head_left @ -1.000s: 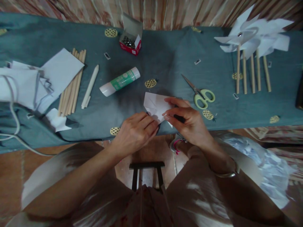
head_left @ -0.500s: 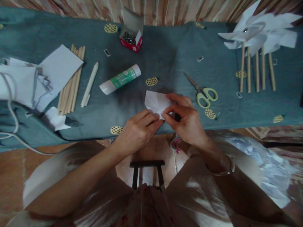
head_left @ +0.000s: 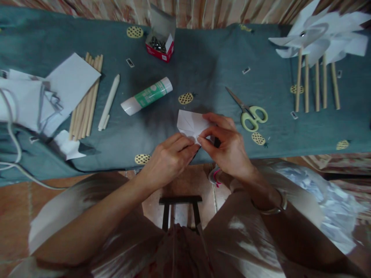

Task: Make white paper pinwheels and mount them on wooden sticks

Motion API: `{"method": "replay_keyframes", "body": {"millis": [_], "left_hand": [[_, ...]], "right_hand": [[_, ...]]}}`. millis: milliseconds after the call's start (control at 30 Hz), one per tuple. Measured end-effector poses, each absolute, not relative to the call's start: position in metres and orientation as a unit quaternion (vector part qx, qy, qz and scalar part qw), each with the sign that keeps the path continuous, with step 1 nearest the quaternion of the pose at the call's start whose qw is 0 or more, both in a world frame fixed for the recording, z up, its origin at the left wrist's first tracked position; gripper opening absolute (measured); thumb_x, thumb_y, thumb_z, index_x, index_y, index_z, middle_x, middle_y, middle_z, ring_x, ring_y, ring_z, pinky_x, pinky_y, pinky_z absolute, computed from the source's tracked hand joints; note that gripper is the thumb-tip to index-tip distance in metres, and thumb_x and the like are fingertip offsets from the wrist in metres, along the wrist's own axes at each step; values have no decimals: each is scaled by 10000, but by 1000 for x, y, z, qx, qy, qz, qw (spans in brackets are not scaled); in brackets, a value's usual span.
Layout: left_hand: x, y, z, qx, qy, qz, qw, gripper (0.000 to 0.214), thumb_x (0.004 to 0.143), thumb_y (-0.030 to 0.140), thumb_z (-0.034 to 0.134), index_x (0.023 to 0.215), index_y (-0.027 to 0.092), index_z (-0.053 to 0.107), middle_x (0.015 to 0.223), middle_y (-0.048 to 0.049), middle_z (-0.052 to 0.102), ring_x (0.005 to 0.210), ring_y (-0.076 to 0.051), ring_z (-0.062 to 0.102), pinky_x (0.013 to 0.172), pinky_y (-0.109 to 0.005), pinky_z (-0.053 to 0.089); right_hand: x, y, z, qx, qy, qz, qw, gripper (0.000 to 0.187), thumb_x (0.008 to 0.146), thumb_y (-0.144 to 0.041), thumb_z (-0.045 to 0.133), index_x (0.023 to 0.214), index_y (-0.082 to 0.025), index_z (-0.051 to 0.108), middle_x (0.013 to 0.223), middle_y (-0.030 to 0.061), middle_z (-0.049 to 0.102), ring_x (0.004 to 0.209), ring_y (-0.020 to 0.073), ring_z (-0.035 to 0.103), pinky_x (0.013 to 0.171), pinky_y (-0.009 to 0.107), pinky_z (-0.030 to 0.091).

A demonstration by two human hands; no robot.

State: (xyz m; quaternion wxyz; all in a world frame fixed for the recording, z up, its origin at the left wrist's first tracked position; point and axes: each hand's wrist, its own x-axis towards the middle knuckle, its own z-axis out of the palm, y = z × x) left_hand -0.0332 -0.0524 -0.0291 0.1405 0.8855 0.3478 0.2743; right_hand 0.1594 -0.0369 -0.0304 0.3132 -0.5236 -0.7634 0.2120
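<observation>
Paper (head_left: 187, 120) is by the near edge of the table (head_left: 208, 81). Left hand (head_left: 171, 156) has its fingers closed on the near side, right hand (head_left: 224, 141) is pinching it with thumb and index. Scissors (head_left: 247, 112) sit just right, glue stick (head_left: 147, 95) a bit farther back to the left. Way back: red box (head_left: 160, 53) of shiny bits, pinwheels (head_left: 314, 36) far right.

papers (head_left: 74, 75) on L side of tbl (head_left: 124, 143), partly over the sticks (head_left: 82, 121); pen (head_left: 109, 103) just R of those, then glue stick (head_left: 147, 96). box (head_left: 158, 54) w/ bits (head_left: 157, 44) in it behind that. scissors (head_left: 246, 113) R of folded paper (head_left: 184, 121), pinwheels (head_left: 323, 40) far R
</observation>
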Motion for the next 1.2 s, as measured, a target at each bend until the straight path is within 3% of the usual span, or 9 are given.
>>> {"method": "replay_keyframes", "body": {"millis": [800, 1200], "left_hand": [[-34, -51, -33, 873, 353, 297, 159, 154, 969, 143, 556, 1023, 105, 695, 922, -90, 719, 857, -173, 657, 746, -304, 581], [-33, -50, -31, 869, 354, 300, 171, 156, 970, 154, 556, 998, 108, 702, 928, -95, 722, 865, -179, 659, 753, -309, 582]], "right_hand": [[162, -37, -32, -517, -766, 220, 311, 51, 879, -214, 646, 839, -231, 673, 1263, 96, 673, 1201, 275, 596, 1042, 499, 464], [162, -41, -32, -494, -796, 179, 299, 164, 945, -250, 559, 955, -289, 717, 1325, 57, 639, 1232, 253, 572, 1045, 497, 498]]}}
